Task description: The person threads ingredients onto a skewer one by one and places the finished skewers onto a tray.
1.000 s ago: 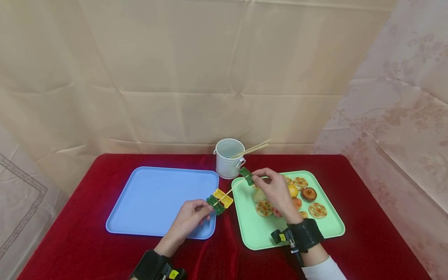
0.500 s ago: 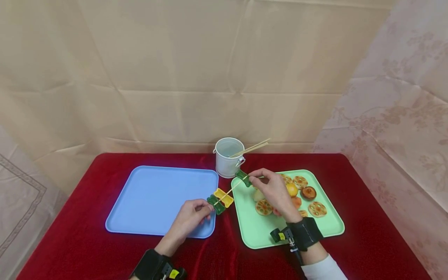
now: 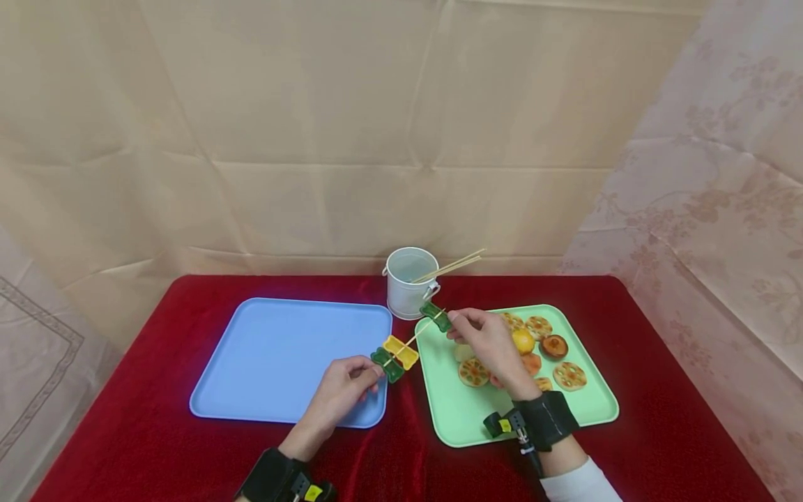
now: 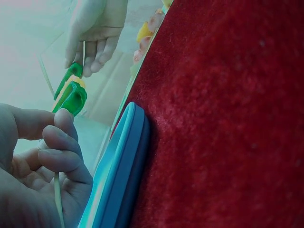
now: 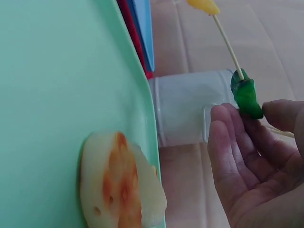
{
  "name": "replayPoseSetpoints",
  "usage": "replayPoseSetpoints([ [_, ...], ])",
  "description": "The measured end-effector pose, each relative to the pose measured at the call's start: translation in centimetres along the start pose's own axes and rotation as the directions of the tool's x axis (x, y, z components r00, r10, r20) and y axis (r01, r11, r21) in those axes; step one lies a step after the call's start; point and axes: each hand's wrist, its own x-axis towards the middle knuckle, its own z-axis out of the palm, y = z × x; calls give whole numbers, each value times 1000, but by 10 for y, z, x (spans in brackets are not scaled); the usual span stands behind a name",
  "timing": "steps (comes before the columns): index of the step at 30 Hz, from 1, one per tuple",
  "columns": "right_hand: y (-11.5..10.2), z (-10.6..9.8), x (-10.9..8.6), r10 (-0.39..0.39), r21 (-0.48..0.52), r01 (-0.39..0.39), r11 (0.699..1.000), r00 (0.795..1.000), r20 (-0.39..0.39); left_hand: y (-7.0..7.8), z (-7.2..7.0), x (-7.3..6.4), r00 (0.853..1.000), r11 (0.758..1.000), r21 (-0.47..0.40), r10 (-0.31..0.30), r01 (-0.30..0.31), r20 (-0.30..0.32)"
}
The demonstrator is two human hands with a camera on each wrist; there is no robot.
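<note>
My left hand grips a thin wooden skewer near its lower end, over the right edge of the blue tray. A green pepper piece sits on the skewer right at the fingertips, with a yellow pepper piece beyond it. At the skewer's far end is another green pepper piece, which my right hand pinches between thumb and fingers. Bare stick shows between the yellow piece and this green one. In the left wrist view the skewer's butt end runs down past the curled fingers.
On the left lies the blue tray. A green tray on the right bears lotus root slices, a mushroom and other food pieces. Behind stands a white bucket with several skewers leaning out.
The right hand has brought its green pepper piece slightly left, onto the skewer's far end, where a bit of stick now shows across it. The left hand has stayed nearly still.
</note>
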Motion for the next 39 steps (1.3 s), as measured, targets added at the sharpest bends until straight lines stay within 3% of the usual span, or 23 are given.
replayPoseSetpoints([
  [6, 0, 5, -1, -11, 77, 7, 997, 998, 54, 1, 0, 0, 1000, 1000, 7, 6, -6, 1],
  [22, -1, 19, -4, -123, -25, 129, 991, 978, 171, -2, 1, 2, 1000, 1000, 11, 11, -11, -19],
  [30, -1, 22, -6, -165, -20, 172, 985, 964, 207, -2, 0, 2, 1000, 1000, 9, -1, 1, -29],
  [35, -2, 22, -6, -153, -56, 166, 984, 970, 188, -1, 0, 1, 999, 999, 46, 22, -20, -42],
  [39, -2, 21, -5, -129, -66, 140, 988, 980, 150, -2, -2, 1, 994, 985, 161, 83, -70, -74],
])
